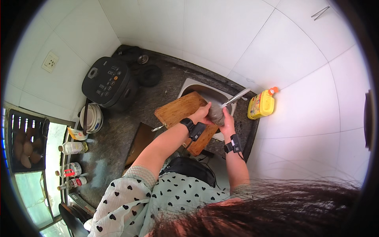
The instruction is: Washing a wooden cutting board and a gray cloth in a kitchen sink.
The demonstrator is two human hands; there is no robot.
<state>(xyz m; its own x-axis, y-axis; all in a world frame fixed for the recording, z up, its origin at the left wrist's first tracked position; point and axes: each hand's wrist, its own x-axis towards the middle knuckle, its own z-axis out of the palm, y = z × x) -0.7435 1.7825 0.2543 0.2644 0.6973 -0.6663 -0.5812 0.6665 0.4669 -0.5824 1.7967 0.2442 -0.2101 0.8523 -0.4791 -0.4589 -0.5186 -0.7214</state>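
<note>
Between my left hand [202, 114] and my right hand [227, 122] is a greyish, see-through rounded thing [217, 115], which looks like a glass bowl or a filled clear bag; I cannot tell which. Both hands grip its sides under the tip of the faucet [237, 97], over the steel sink [192, 84]. Whether water is running is hard to tell. A wooden cutting board [177, 108] lies slanted across the front left part of the sink, beneath my left hand and wrist. Each wrist wears a black strap with a small device.
A yellow detergent bottle [261, 105] stands right of the sink. On the counter at left are a black rice cooker [106, 81], stacked plates [91, 118] and several bottles [74, 147]. A round black object [149, 75] lies behind. Tiled walls [213, 35] bound the corner.
</note>
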